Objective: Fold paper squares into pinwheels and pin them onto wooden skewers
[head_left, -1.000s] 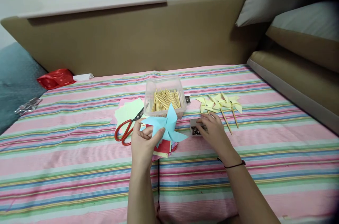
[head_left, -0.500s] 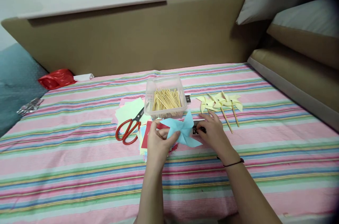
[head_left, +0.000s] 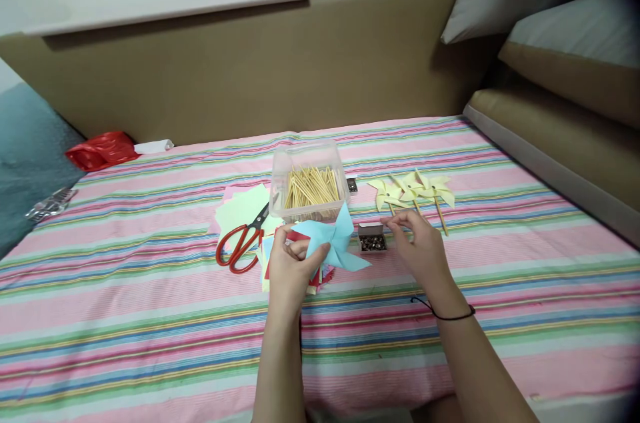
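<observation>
My left hand [head_left: 295, 263] pinches a light blue paper pinwheel [head_left: 336, 241], its blades folded toward the middle, above a pile of coloured paper. To the right, my right hand [head_left: 420, 246] has its thumb and forefinger pressed together; whatever is between the tips is too small to make out. Between the hands stands a small open box [head_left: 373, 243] full of dark, shiny tacks. Just beyond my right hand lie several pale yellow pinwheels [head_left: 413, 188] on wooden sticks.
A clear plastic tub [head_left: 310, 211] of wooden sticks [head_left: 313, 186] stands in the middle. Red-handled scissors [head_left: 240, 246] rest on pale paper sheets [head_left: 245, 206]. A red plastic bag [head_left: 103, 151] is at the far left. Cushions [head_left: 575, 43] line the right side; a brown backrest [head_left: 250, 76] stands behind.
My right hand has drawn back from the small tack box and moved a little right, fingertips pinched, uncovering the box. The blue pinwheel, still in my left hand, has shifted slightly left.
</observation>
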`<state>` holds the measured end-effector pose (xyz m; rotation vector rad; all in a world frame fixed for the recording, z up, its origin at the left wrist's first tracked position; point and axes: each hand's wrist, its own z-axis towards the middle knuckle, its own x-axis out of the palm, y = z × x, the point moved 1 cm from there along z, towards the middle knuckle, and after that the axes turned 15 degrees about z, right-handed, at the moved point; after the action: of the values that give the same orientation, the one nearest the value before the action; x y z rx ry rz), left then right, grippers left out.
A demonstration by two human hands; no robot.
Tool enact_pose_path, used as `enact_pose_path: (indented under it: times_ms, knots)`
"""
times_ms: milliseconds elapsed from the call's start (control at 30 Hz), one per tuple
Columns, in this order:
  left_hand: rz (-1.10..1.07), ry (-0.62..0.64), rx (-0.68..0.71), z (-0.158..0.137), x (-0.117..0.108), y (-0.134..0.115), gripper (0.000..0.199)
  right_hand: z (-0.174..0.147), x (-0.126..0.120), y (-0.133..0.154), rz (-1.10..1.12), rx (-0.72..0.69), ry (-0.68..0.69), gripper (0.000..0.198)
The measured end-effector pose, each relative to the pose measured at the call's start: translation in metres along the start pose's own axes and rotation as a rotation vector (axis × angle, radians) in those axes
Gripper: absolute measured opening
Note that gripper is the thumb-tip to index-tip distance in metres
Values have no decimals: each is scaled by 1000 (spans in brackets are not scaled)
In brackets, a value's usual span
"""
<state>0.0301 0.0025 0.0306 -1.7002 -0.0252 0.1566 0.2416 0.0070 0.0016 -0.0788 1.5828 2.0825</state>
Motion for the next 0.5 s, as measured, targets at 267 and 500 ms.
enact_pose_path:
  times_ms: [267, 500]
  knots:
    - [-12, 16, -5, 2, -3, 1, 50, 1, -1, 0, 260, 177, -46, 12]
    - [-1, 17, 4, -1, -1, -5, 47, 2, 1, -4, 433, 246, -40, 15]
